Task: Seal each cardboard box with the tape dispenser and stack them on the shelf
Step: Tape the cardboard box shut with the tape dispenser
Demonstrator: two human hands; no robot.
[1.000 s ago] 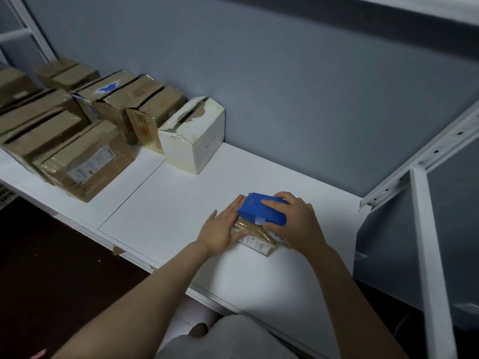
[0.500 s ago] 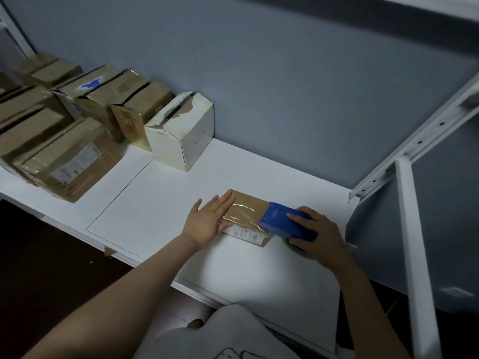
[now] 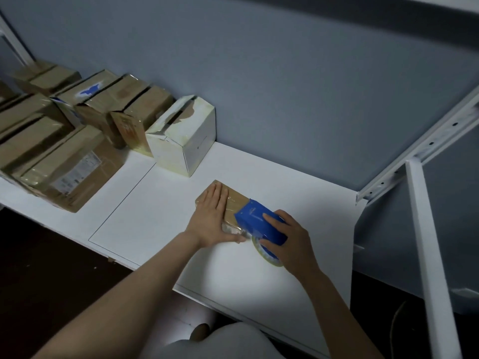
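The left hand [image 3: 211, 218] lies flat on a small cardboard box [image 3: 237, 200], fingers straight and together, palm covering the half of the lid on its own side. The thumb runs along the box's near edge. The box sits on the white shelf [image 3: 160, 208], and clear tape glistens across its top just beyond the fingertips.

The right hand [image 3: 293, 242] grips the blue tape dispenser [image 3: 259, 221], fingers curled over its top. The dispenser's front end rests on the edge of the box nearest that hand, and its tape roll [image 3: 264, 255] shows beneath the palm, down by the shelf surface.

Beyond the left hand and well apart from it stands a white box [image 3: 186, 141] with a torn top. Further out to that side is a cluster of brown boxes [image 3: 70, 167], several wrapped in tape. Past the right hand rises a white upright post [image 3: 427, 242].
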